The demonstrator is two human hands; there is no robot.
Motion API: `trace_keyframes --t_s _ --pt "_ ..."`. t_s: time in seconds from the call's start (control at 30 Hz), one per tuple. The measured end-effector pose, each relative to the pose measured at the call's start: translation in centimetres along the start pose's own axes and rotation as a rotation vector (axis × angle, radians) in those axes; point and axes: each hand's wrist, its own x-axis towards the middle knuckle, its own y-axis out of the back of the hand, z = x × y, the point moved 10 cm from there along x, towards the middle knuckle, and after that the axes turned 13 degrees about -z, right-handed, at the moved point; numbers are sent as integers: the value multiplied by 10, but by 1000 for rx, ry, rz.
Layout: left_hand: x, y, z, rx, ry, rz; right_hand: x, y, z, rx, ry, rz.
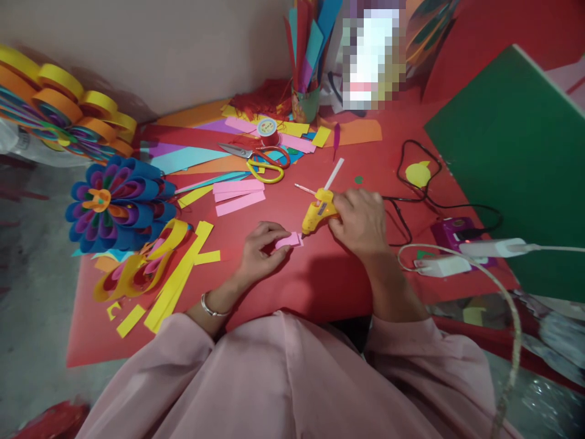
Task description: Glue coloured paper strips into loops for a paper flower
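Between the thumb and fingers of my left hand [266, 251] is a small folded strip of pink paper [289, 240]. My right hand [361, 221] is wrapped round the handle of a yellow hot glue gun [319, 211], with a white glue stick [334, 173] jutting from its back end. The gun's nozzle points down at the right end of the pink strip; whether it touches cannot be told. Just beyond my left hand lie several more pink strips [238, 195]. Scissors [256, 160] with red and yellow handles rest farther back, beside a thread spool [267, 130].
Layered paper flowers [121, 204] and yellow strips [179, 283] occupy the left side. A cup [305, 105] of coloured paper stands at the back. On the right are a purple power socket box [450, 231], white plugs, looping cables [411, 198] and a large green board [507, 164].
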Motion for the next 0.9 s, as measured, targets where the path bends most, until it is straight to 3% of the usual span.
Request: trace_keyframes --t_s 0.17,0.43,0.63,0.73,0.9 --pt "0 -1 -1 -1 1 1 -1 -3 0 20 15 -22" --pt "-1 2 2 10 -45 30 -3 -2 40 190 -221 132" --pt "1 0 3 47 -52 15 3 -13 44 151 -224 114" --pt "2 -3 7 81 -79 4 1 -6 39 113 -211 104" --pt "3 -8 11 146 -89 -15 -9 16 32 195 -207 216"
